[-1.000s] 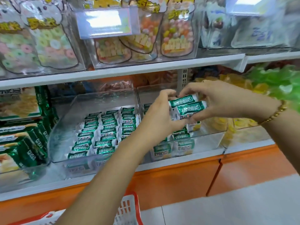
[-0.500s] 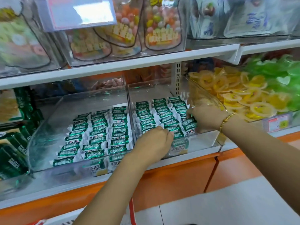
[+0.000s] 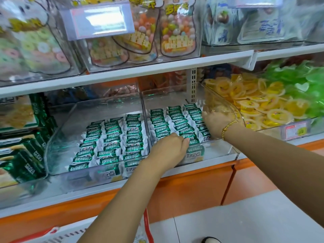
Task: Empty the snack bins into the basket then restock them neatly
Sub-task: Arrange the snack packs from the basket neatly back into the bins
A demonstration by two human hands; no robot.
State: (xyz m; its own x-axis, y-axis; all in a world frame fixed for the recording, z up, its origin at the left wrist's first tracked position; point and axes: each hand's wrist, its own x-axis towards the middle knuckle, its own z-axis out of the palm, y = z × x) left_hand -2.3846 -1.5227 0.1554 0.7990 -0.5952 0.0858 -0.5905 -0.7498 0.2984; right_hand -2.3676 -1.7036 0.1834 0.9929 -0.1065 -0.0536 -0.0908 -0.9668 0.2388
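Two clear snack bins stand side by side on the lower shelf. The left bin (image 3: 57, 137) holds green-and-white snack packets (image 3: 112, 137) in three neat rows. Similar rows of packets (image 3: 164, 120) fill the right bin (image 3: 220, 149). My left hand (image 3: 168, 148) rests with curled fingers against the front packets of the right bin and lifts nothing. My right hand (image 3: 215, 123), with a gold bracelet at the wrist, lies flat on the rightmost row, by the bin's right wall. A corner of the white and red basket (image 3: 147, 228) shows at the bottom.
A bin of yellow ring sweets (image 3: 254, 106) and green sweets (image 3: 298, 79) sits to the right. Green packs (image 3: 22, 155) are stacked at the left. Bagged candy (image 3: 177, 32) fills the shelf above. Below the shelf run an orange base (image 3: 192, 186) and pale floor.
Both hands lowered the packets they held together into the right bin. My hands now rest on the rows. The view has shifted slightly towards the right.
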